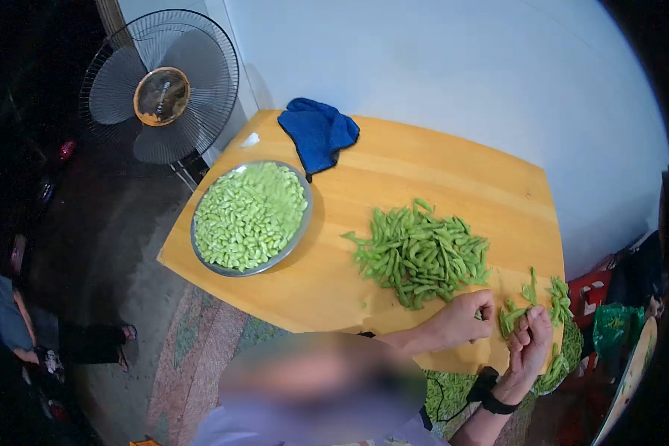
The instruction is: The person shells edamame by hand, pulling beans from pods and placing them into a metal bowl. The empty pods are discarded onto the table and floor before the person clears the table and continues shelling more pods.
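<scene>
My left hand [462,321] is curled closed just below the pile of green soybean pods [424,253]. A small green piece, bean or pod, shows between its thumb and fingers. To the right, my right hand [529,343], with a black band on the wrist, has its fingertips pinched at a soybean pod [514,315]. More loose pods [560,297] lie beside it at the table's right edge. On the table's left side, a round metal bowl [305,236] is heaped with shelled pale green beans [249,215].
The wooden table [334,290] stands against a white wall. A blue cloth [316,134] lies at its back edge. Behind the left corner is a standing fan [161,97]. A green plastic bag [618,327] is at the right. Another person [22,327] is at far left.
</scene>
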Motion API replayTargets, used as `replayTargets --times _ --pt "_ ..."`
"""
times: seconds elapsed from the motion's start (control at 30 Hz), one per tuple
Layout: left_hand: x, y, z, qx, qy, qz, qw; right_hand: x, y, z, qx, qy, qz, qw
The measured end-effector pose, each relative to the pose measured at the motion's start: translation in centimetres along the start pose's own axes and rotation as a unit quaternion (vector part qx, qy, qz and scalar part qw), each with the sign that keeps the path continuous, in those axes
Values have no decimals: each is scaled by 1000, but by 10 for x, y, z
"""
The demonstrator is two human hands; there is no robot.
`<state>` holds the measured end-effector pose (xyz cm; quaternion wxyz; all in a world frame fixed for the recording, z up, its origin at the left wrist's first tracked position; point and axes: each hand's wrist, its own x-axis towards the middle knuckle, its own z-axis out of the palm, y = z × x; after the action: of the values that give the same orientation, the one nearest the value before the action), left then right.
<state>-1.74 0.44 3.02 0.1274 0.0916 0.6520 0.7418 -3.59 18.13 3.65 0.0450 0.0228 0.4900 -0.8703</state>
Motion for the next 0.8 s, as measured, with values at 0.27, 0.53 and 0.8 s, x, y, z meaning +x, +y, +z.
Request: replayTargets --times 0.27,0.53,0.8 --pt "-67 88 -89 -42 169 -43 984 5 -8 -2 41 3 2 999" --pt "-137 125 -277 177 354 49 917 4 4 3 45 -29 8 999" --pt "-150 108 -298 175 376 50 908 0 4 7 16 -65 -4 998"
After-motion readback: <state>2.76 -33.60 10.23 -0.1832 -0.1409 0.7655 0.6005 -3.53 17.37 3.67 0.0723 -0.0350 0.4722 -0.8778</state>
